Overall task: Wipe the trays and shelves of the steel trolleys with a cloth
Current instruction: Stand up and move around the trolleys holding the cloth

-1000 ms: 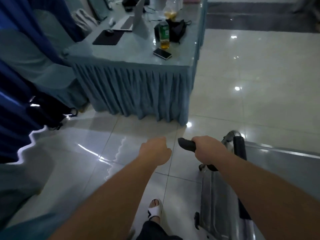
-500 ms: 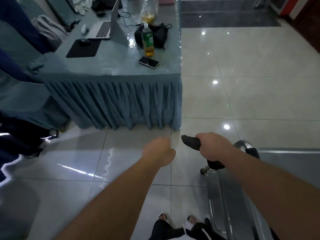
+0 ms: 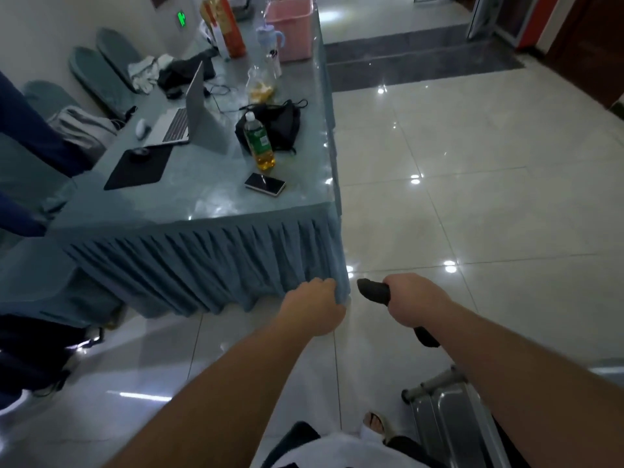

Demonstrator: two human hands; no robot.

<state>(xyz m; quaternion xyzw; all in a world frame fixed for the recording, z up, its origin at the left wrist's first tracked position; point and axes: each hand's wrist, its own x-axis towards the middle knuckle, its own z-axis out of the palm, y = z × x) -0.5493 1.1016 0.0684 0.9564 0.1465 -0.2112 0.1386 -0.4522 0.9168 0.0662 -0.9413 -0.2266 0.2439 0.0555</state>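
Glossy floor tiles surround a skirted table holding a laptop, bottle and phone. Right hand grips a dark handle; left hand is fisted, empty, beside the steel trolley.

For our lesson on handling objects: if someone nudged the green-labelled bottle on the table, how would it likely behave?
The green-labelled bottle stands tall and narrow, so it would probably tip. Only its lower part holds yellow liquid, so it is likely fairly light. Being round, it may roll once down.

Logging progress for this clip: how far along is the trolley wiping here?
Nothing looks wiped yet. In hand: the right hand grips a dark cloth, held in the air; the left hand is a closed fist holding nothing. Left: the steel trolley at the lower right, untouched.
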